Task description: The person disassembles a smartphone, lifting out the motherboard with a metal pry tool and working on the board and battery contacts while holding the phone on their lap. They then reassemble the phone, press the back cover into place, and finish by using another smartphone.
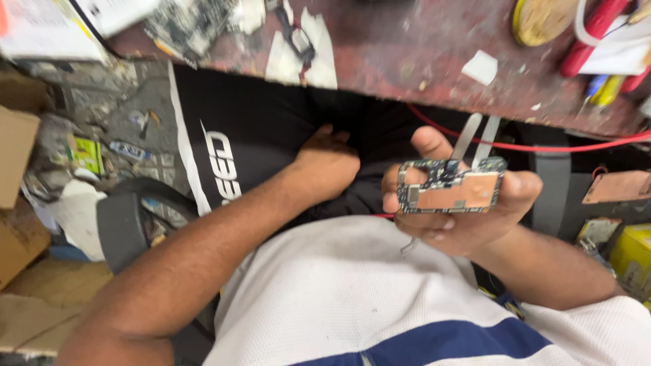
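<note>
My right hand (468, 217) grips a small phone circuit board (450, 187) with a copper-coloured shield, held flat between thumb and fingers in front of my lap. The same hand also holds metal tweezers (477, 139); their arms stick up behind the board and a tip shows below my palm. My left hand (327, 163) rests low on my black trousers, fingers curled down between my thighs; I cannot see anything in it.
A worn dark red workbench (420, 47) spans the top, carrying circuit boards (186, 24), white paper scraps, a round yellow tin (539, 19) and red tools. A red wire (542, 146) hangs below its edge. Cardboard boxes (17, 156) and litter lie on the floor at left.
</note>
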Action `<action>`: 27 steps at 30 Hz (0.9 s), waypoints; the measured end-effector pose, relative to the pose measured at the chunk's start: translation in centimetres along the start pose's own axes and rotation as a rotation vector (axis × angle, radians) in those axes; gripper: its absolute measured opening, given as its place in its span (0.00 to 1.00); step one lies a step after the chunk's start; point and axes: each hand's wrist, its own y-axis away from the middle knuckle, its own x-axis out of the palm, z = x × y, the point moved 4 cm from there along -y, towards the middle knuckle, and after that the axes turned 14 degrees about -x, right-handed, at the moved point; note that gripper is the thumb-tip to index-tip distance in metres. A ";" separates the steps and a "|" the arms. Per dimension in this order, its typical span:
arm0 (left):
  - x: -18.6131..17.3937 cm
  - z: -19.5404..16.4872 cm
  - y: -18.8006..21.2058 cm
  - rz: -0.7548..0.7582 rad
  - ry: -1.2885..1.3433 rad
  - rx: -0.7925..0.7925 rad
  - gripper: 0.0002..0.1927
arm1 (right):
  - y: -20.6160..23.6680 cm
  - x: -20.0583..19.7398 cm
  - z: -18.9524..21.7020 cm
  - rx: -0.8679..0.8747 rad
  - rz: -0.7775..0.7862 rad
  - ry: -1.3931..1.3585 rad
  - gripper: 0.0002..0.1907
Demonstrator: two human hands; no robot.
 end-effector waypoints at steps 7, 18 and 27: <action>-2.0 -0.8 0.4 -0.098 0.029 0.024 0.08 | -0.7 2.4 -0.1 -0.062 0.035 -0.119 0.41; -4.1 -1.3 0.7 -0.056 0.119 -0.034 0.10 | -0.1 3.7 0.8 -0.048 0.065 -0.103 0.42; -20.8 -7.3 9.5 -0.667 0.534 0.231 0.13 | 2.4 4.4 7.6 -0.481 0.267 -0.016 0.44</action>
